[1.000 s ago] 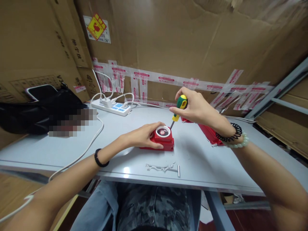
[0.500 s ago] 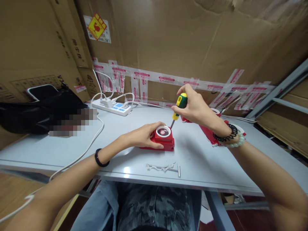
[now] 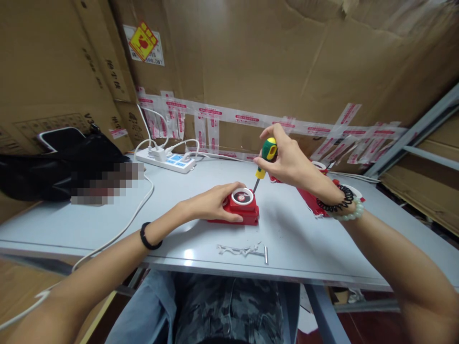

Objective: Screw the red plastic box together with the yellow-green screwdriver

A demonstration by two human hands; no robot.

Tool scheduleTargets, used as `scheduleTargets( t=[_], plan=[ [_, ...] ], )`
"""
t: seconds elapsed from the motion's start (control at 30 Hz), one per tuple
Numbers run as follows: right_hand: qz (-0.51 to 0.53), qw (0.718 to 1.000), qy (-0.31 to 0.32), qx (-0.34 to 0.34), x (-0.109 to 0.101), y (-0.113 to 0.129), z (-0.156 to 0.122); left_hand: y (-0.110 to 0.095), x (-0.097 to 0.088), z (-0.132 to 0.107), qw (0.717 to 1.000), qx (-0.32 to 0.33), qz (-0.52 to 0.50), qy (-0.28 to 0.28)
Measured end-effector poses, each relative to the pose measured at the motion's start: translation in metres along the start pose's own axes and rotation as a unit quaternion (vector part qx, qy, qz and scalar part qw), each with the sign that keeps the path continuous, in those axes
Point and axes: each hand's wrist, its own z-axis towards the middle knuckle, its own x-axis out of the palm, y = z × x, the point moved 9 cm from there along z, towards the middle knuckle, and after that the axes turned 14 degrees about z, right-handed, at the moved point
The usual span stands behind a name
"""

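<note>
A red box-shaped part [image 3: 244, 218] with a white ring [image 3: 242, 196] on top lies on the table in front of me. Inside the ring shows a dark disc with a red and white mark. My left hand [image 3: 218, 203] grips this part from its left side, thumb at the front. In my right hand [image 3: 283, 155] is a screwdriver [image 3: 268, 149] with a green and yellow handle, held at a slant. Its shaft points down to the part's back right corner, just beside the ring; the tip is hidden. Nearer me lies a T-shaped metal tool [image 3: 266, 254] among white shavings [image 3: 236, 248].
More red parts [image 3: 311, 200] lie behind my right forearm, partly covered. A white power strip [image 3: 172, 161] with plugs and cables stands at the back left, near a black bag [image 3: 57, 167] and a phone [image 3: 61, 138]. Taped cardboard [image 3: 251, 62] walls the table's back.
The screwdriver handle has turned about its axis in my right hand, its yellow patch now facing right. My left hand keeps its hold on the red part.
</note>
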Motion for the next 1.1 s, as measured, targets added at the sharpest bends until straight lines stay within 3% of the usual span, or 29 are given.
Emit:
scheduleTargets(
  t=[0.27, 0.33, 0.4, 0.47, 0.6, 0.77, 1.0, 1.1],
  plan=[
    [-0.043, 0.996, -0.07, -0.03, -0.02, 0.014, -0.002, 0.001, 0.001, 0.0, 1.0, -0.002, 0.001, 0.008],
    [-0.031, 0.999, -0.016, 0.007, -0.007, -0.001, -0.001, 0.002, 0.001, 0.0, 1.0, -0.006, 0.011, 0.006],
    [-0.009, 0.986, 0.124, 0.11, 0.023, -0.033, -0.008, 0.004, 0.002, 0.0, 1.0, -0.015, 0.026, 0.007],
    [-0.013, 0.962, 0.227, 0.151, 0.047, -0.054, -0.018, 0.005, 0.003, 0.0, 0.999, -0.019, 0.037, 0.01],
    [-0.045, 0.959, 0.262, 0.104, 0.064, -0.067, -0.024, 0.004, 0.004, -0.001, 0.999, -0.009, 0.04, 0.021],
    [-0.062, 0.956, 0.272, 0.085, 0.07, -0.07, -0.026, 0.005, 0.005, 0.001, 0.998, -0.01, 0.047, 0.05],
    [-0.161, 0.944, 0.286, 0.024, 0.073, -0.05, -0.026, 0.006, 0.006, 0.002, 0.996, -0.008, 0.06, 0.061],
    [-0.181, 0.945, 0.273, 0.021, 0.064, -0.041, -0.022, 0.006, 0.005, 0.001, 0.996, -0.008, 0.066, 0.057]
  ],
)
